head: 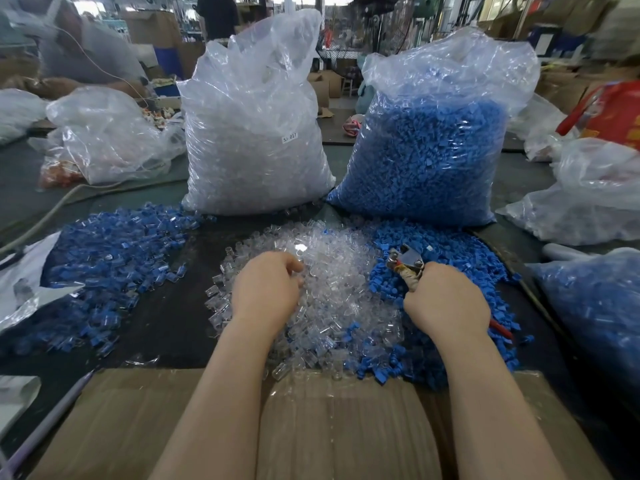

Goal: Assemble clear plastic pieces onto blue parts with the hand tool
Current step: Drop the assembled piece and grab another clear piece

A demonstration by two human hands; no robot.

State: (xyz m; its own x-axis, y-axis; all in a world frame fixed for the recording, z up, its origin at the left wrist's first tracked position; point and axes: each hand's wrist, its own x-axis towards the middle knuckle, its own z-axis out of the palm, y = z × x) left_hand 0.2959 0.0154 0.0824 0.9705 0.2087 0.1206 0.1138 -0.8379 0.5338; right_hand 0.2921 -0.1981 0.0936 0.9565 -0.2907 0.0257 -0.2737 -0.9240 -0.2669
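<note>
A heap of finished blue-and-clear assemblies (114, 258) lies left on the dark worktop (180, 313), yet far more remains: the left hand (266, 289) picks curled-fingered in the loose pile of clear plastic pieces (339, 282), the right hand (446, 299) grasps the metal hand tool with red handles (407, 263) over the loose blue parts (460, 251).

Glossy transparent plastic was seen in the clear pieces (332, 282); matt blue plastic in the blue parts (450, 258). Bright metal formed the hand tool (407, 263) head. Crinkled glossy film made the bags (252, 133); cardboard (311, 427) appeared matt brown.

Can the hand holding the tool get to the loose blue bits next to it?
Probably yes. The right hand grips the tool right above the loose blue pile, and nothing lies between them. Its fingers are busy with the tool, though.
</note>
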